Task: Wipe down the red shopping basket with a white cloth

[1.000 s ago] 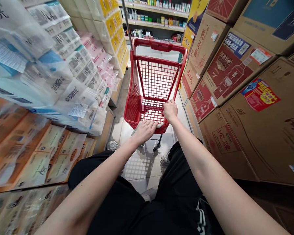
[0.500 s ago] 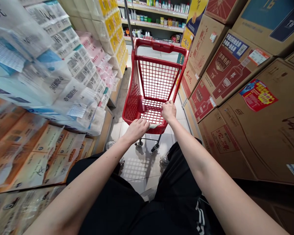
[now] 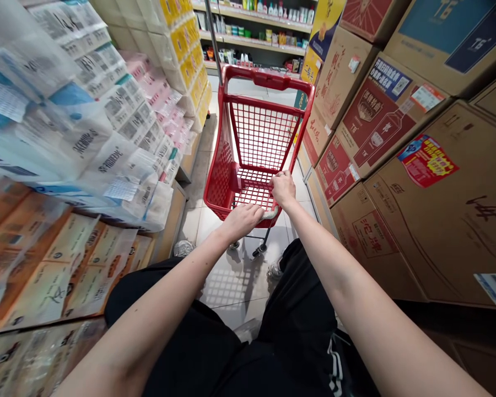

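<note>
Red cart (image 3: pixel 256 138) stands straight ahead of me in a narrow aisle, wheels on the tiled floor (image 3: pixel 231 281). Seen from my head, my left hand (image 3: pixel 242 220) is curled over the pale handle (image 3: pixel 270 214) at the cart's near edge. My right hand (image 3: pixel 283 187) grips the same bar just beside it, slightly farther forward. Both arms reach out over my black shorts (image 3: pixel 215 353). Paper packs (image 3: pixel 86 138) are stacked on my left, cardboard boxes (image 3: pixel 397 182) on my right, close to the cart. Shelves (image 3: pixel 268 27) of bottles stand beyond it.
</note>
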{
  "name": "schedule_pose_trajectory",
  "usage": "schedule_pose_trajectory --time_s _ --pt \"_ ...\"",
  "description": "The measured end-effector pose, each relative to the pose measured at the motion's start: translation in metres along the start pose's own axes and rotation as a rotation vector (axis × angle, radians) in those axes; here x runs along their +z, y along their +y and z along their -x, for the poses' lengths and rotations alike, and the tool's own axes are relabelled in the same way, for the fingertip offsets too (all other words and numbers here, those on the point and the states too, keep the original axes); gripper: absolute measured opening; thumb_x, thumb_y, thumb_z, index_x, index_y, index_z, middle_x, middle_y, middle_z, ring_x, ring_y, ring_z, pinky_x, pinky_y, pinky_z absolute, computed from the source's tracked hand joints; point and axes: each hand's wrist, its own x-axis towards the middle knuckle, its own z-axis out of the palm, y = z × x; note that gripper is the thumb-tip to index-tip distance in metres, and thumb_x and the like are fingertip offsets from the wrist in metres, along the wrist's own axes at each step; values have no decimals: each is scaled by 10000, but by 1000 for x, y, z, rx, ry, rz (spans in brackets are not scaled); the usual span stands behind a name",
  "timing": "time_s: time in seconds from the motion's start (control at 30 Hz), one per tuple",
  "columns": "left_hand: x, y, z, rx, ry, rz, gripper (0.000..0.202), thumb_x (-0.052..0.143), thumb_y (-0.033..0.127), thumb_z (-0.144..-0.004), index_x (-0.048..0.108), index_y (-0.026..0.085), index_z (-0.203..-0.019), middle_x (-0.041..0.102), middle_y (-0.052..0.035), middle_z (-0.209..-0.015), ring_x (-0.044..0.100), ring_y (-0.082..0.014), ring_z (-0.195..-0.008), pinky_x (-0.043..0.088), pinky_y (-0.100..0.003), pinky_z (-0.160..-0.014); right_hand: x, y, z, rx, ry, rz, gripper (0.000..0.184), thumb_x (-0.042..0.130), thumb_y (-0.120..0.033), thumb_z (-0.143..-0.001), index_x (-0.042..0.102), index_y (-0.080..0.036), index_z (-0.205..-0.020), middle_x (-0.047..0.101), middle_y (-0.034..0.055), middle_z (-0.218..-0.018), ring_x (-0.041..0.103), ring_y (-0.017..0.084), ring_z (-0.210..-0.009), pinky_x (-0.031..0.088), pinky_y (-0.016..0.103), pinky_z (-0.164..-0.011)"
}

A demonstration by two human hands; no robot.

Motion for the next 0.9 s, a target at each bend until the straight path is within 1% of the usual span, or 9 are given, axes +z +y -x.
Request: schedule_pose_trajectory --time_s 0.1,0.17,0.27,0.33,0.4,0.47,0.6,0.73,0.9 --pt "-5 -18 21 -25 -23 8 167 408 160 -935 574 156 -944 608 -86 -889 556 -213 -830 406 -343 -720 -1 -1 0 0 -10 -17 337 425 -106 -903 719 -246 -988 615 71 -1102 401 211 -1139 356 347 -976" --pt "-9 -33 36 -62 -47 -8 155 437 189 -933 578 153 -987 612 -91 -920 555 -224 -853 410 -353 -745 -2 -2 0 4 -21 -37 346 420 -98 -901 723 -242 -986 617 73 -1101 400 208 -1133 356 347 -981" --pt "-12 -56 58 -96 -73 -34 171 443 189 -927 588 153 -1011 614 -102 -928 557 -233 -868 412 -363 -786 -3 -1 0 9 -29 -49 344 424 -99 -899 728 -231 -991 617 82 -1107 400 207 -1125 362 348 -981" --pt "-13 -69 68 -104 -72 -42 183 427 173 -929 587 156 -1016 613 -101 -936 561 -234 -901 407 -366 -832 -3 -1 0 3 -24 -52 332 438 -106 -896 727 -233 -997 614 82 -1120 400 204 -1128 365 350 -982" --pt "-14 -76 72 -84 -76 -27 192 423 176 -932 588 163 -1029 614 -96 -936 561 -235 -913 402 -365 -859 -3 -1 0 -9 -21 -56 312 456 -117 -894 730 -239 -982 616 75 -1119 397 205 -1135 369 352 -978" --pt "-14 -77 73 -88 -63 -9 194 424 171 -929 591 165 -1028 614 -93 -920 562 -235 -904 402 -365 -861 -3 -1 0 -21 -19 -58 299 464 -128 -897 732 -243 -961 623 68 -1101 397 209 -1138 375 352 -966" --pt "-14 -69 67 -137 -41 -3 190 425 155 -921 602 166 -989 611 -92 -878 570 -227 -866 403 -363 -836 -2 2 -1 -25 -21 -24 307 448 -126 -907 730 -239 -951 629 78 -1063 398 217 -1134 379 351 -949" --pt "-13 -60 59 -100 -57 -13 158 461 159 -908 606 171 -970 614 -91 -881 567 -230 -862 396 -356 -794 -2 11 0 -32 -23 14 343 404 -99 -910 727 -211 -930 633 90 -1046 426 217 -1090 378 340 -942" --pt "-12 -48 47 -70 -46 -57 120 481 149 -898 600 164 -905 622 -89 -864 561 -230 -802 379 -363 -727 -11 21 0 -55 -34 82 364 389 -67 -883 729 -178 -949 631 128 -1090 442 235 -1105 393 346 -897"
